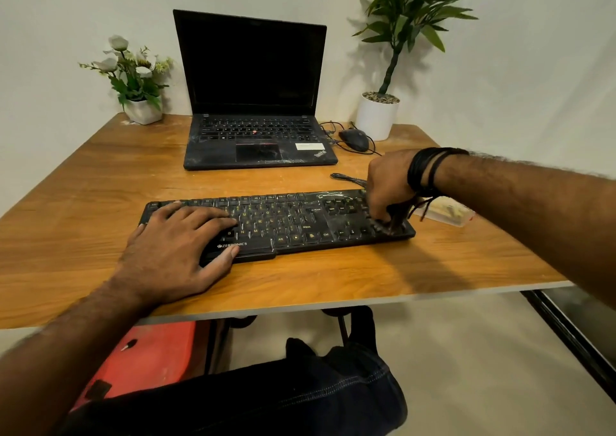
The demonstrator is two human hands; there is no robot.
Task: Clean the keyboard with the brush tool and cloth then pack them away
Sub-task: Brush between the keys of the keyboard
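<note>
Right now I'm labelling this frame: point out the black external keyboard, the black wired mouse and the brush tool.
black external keyboard (286, 222), head view, middle keys.
black wired mouse (354, 139), head view, top shell.
brush tool (396, 222), head view, dark bristle end below the right hand.

We see a warm, evenly bright scene with soft shadows: the tall plant (413, 18) shades the wall, the right forearm (520, 202) the wooden table (83, 202). Wide-angle distortion bends the edges, where both forearms blur.
</note>
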